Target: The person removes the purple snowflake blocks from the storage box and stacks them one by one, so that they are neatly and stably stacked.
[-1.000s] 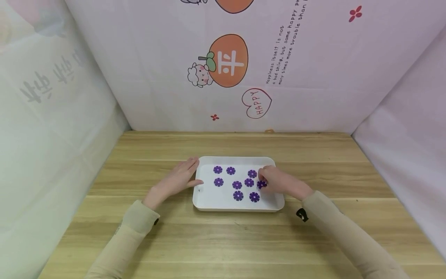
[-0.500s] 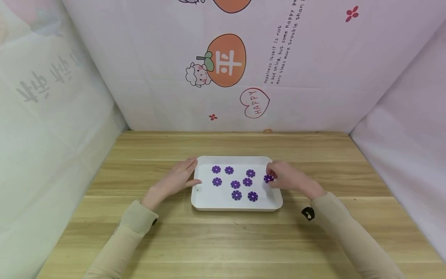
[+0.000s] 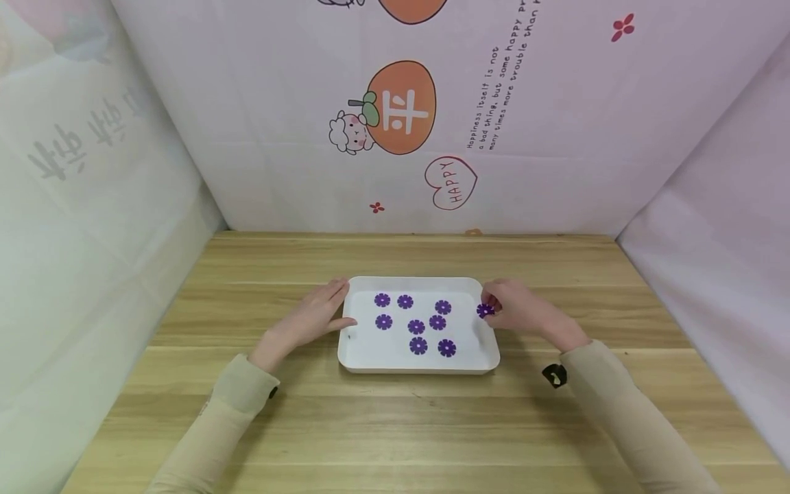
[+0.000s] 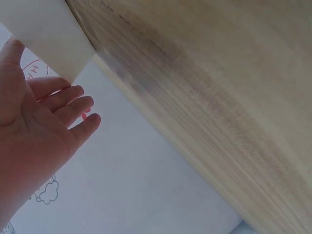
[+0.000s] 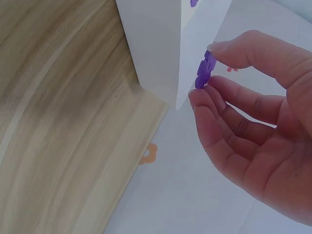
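The right hand (image 3: 518,309) pinches a purple disc (image 3: 485,311), seemingly above the white tray (image 3: 373,351).

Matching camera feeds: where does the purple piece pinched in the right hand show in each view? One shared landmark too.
Head: purple piece right of centre, at the tray's right side, pinched in the right hand.
Left wrist: not in the picture.
Right wrist: upper part, right of centre, seen nearly edge-on.
Shared landmark: white tray; below centre in head, top left in left wrist, top middle in right wrist.
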Demonstrator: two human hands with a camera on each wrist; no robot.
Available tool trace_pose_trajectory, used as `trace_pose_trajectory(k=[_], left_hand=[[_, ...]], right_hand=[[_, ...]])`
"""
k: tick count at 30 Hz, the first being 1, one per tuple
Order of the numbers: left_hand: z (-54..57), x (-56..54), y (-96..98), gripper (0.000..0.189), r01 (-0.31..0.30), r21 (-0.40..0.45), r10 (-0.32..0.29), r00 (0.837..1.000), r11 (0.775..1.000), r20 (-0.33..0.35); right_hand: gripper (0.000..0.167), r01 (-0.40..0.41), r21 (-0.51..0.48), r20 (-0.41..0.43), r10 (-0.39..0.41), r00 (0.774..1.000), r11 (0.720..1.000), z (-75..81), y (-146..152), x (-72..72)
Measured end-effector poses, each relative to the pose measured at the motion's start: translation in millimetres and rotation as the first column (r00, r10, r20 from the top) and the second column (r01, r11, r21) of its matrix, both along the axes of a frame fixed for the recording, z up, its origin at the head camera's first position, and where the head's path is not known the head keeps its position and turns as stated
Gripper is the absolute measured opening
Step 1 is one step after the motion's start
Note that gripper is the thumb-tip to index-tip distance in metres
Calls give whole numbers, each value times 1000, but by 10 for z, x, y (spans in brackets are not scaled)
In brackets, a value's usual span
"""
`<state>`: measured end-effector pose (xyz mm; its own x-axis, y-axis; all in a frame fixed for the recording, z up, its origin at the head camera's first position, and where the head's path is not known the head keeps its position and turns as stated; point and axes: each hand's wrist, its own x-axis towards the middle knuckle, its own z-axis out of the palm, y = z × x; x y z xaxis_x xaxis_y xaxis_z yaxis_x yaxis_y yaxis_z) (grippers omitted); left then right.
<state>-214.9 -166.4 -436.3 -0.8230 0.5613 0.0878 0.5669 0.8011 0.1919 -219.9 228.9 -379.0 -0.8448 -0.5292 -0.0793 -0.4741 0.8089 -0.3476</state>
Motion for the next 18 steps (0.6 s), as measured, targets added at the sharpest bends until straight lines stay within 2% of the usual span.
trace_pose_trajectory(k=[18], left_hand=[[16, 4, -5, 81, 0, 9, 0, 1000, 1000, 15]], right_hand=[[15, -10, -46, -68, 7, 998, 999, -28, 255, 13]])
